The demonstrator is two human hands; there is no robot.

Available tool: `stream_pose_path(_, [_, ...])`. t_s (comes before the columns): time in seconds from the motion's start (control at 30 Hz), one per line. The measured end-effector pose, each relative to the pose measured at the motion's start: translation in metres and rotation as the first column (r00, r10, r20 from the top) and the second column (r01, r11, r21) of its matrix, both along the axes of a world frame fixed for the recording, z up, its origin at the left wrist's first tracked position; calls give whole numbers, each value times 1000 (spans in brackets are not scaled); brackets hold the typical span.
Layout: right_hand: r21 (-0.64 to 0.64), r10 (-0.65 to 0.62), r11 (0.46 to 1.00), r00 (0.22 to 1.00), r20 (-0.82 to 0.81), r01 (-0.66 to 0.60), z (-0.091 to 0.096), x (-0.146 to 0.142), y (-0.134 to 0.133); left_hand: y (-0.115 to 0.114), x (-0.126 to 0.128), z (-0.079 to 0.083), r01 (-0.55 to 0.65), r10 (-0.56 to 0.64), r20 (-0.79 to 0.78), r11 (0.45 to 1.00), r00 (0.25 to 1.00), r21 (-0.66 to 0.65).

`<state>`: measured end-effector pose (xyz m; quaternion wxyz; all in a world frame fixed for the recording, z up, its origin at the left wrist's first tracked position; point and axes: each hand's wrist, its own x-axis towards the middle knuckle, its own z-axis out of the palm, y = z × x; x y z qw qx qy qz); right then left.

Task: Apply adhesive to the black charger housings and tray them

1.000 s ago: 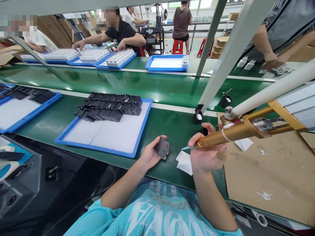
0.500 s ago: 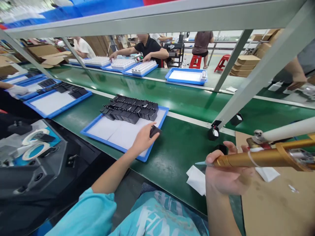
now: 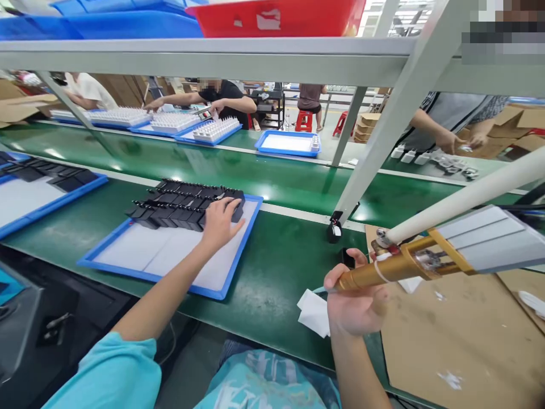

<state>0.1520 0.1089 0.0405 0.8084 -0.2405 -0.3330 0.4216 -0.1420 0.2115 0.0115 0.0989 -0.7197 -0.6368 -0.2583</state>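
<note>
My left hand [image 3: 220, 224] reaches over the blue-rimmed tray [image 3: 240, 264], at the right end of the rows of black box-shaped housings [image 3: 179, 216] with small pins along their tops. Its thumb and fingers are around a black housing [image 3: 237, 212]; the palm hides some of the front row. In my right hand [image 3: 355, 298], palm up, rests a gold-coloured glue dispenser [image 3: 374, 274] with a thin pale-blue tip, the thumb lying over its front end. Just behind those fingers a black housing [image 3: 347, 258] shows in part. White paper [image 3: 314, 312] lies below the tip.
A slanting metal post [image 3: 378, 130] stands ahead, with a small black part [image 3: 334, 230] at its foot. A white rod [image 3: 460, 199] runs down to the dispenser. Cardboard [image 3: 451, 341] covers the right side. Co-workers sit across the green bench [image 3: 285, 179].
My left hand has carried a black housing from the tray's right edge up to the rows. The view has turned right; my right hand still holds the dispenser.
</note>
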Motion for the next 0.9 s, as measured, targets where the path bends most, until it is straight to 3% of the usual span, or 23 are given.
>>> stream_pose_path(0.07, [-19, 1, 1000, 1000, -13, -1, -1, 2, -2, 14, 42, 1, 239, -229, 148, 970, 962, -52])
stream_pose_path(0.17, [-44, -12, 999, 1000, 1, 12, -2, 6, -6, 38, 113, -8, 524, -443, 358, 834, 822, -172])
stream_pose_path(0.23, [-36, -31, 999, 999, 29, 32, -2, 10, -8, 54, 155, -17, 634, -454, 507, 725, 733, -268])
stream_pose_path(0.3, [-26, -46, 999, 997, 63, 47, -3, 15, -10, 73, 186, -26, 711, -392, 655, 620, 646, -331])
stream_pose_path(0.37, [-26, -58, 998, 994, 98, 61, -5, 22, -12, 94, 203, -31, 739, -326, 728, 571, 603, -356])
stream_pose_path(0.5, [-43, -62, 997, 989, 137, 69, -15, 36, -12, 142, 214, -33, 677, -199, 772, 639, 604, -365])
stream_pose_path(0.63, [-29, -38, 999, 990, 134, 42, -24, 42, -9, 181, 233, -37, 637, -159, 785, 688, 598, -346])
stream_pose_path(0.8, [-38, -55, 997, 989, 139, 60, -26, 40, -8, 206, 261, -45, 592, -138, 767, 725, 626, -353])
stream_pose_path(0.9, [-52, -43, 997, 990, 131, 50, -27, 40, -8, 210, 259, -40, 537, -116, 740, 763, 663, -361])
